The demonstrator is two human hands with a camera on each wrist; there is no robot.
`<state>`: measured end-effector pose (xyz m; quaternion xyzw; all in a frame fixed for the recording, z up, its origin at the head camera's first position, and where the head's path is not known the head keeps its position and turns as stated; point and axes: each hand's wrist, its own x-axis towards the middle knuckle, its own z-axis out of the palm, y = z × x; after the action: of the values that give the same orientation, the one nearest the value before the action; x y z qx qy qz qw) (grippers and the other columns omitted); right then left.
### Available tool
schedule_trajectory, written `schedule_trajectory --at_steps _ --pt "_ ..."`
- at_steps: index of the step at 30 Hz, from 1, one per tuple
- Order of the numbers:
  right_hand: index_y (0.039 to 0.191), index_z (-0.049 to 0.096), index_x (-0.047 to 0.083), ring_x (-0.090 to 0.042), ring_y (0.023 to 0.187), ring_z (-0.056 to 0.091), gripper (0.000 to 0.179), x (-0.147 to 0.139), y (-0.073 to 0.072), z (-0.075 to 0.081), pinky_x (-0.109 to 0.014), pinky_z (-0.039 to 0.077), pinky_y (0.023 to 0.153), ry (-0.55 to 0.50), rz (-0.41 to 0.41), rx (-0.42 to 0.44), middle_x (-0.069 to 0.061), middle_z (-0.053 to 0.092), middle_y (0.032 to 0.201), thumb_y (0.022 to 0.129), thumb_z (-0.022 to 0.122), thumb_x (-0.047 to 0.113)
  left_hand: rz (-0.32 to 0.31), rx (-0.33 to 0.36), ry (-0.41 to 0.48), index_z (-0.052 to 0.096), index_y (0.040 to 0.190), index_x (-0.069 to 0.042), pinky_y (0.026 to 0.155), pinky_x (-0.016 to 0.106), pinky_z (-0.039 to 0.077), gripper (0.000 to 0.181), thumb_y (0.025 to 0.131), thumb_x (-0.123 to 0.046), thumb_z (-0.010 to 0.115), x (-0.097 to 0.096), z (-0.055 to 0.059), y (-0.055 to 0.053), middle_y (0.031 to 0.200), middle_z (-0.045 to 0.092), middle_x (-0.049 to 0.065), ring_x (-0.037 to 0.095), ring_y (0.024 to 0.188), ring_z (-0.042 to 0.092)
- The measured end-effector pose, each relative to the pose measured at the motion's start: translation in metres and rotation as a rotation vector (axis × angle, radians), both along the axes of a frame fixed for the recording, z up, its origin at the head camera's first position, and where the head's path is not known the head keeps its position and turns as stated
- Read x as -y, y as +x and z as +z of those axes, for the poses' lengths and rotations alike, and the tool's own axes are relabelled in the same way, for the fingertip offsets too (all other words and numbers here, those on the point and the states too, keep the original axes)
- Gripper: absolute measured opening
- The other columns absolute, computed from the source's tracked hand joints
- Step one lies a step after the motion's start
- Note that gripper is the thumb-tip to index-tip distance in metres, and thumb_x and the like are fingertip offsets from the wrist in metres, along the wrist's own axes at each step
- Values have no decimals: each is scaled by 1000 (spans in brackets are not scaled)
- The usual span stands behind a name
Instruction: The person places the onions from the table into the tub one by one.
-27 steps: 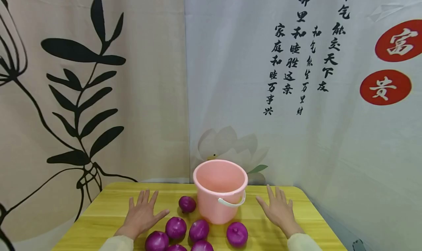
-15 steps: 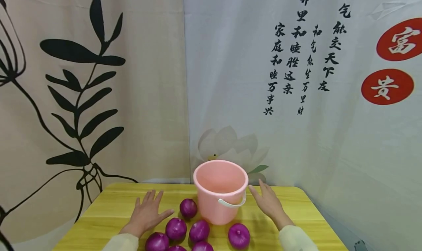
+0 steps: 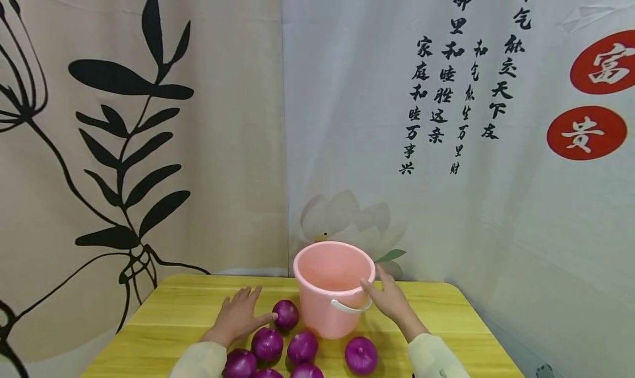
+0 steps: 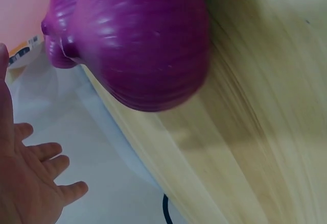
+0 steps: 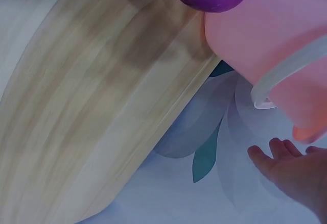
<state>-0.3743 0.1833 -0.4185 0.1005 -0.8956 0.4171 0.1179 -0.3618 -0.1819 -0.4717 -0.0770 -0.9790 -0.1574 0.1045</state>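
Note:
A pink bucket [image 3: 322, 314] stands upright on the table, its white handle [image 3: 347, 309] hanging down the front. At its right rim is my right hand [image 3: 393, 302], thumb and fingers extended; the right wrist view shows the fingertips close to the bucket's rim. My left hand [image 3: 238, 316] hovers to the left with fingers spread and palm down, and its thumb tip overlaps a purple onion [image 3: 287, 315] beside the bucket. Several more purple onions [image 3: 267, 344] cluster in front, the nearest cut off by the frame. Another onion [image 3: 361, 356] sits apart at front right.
The yellow wood-grain table [image 3: 168, 312] has rounded far corners. Right behind it hangs a printed cloth backdrop [image 3: 238, 146] with dark plants and writing. In the left wrist view, a dark cord [image 4: 166, 208] shows past the table edge.
My right hand has moved left from beside the bucket to its rim. My left hand has shifted right, toward the onion beside the bucket. Bucket and onions stay put.

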Motion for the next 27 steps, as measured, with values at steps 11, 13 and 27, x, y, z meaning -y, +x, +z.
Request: schedule_trajectory --at_steps 11,13,27 --pt "138 35 21 -33 115 43 66 3 1 -5 -53 39 88 -142 37 22 -11 51 124 84 53 54 -46 64 105 42 134 -5 92 64 28 89 72 -67 57 -16 0 -13 129 46 21 42 119 38" --pt "137 36 22 -30 113 45 63 4 1 -7 -50 40 88 -183 48 29 -9 53 119 84 55 52 -55 84 117 42 134 -5 92 64 28 89 71 -66 59 -18 -1 -16 129 47 20 41 119 39" --pt "138 33 14 -29 116 45 59 10 2 -11 -48 36 96 -267 93 -16 -14 51 123 89 54 40 -116 67 126 46 130 0 90 58 35 81 71 -50 70 -32 -4 -27 124 50 22 40 114 44"
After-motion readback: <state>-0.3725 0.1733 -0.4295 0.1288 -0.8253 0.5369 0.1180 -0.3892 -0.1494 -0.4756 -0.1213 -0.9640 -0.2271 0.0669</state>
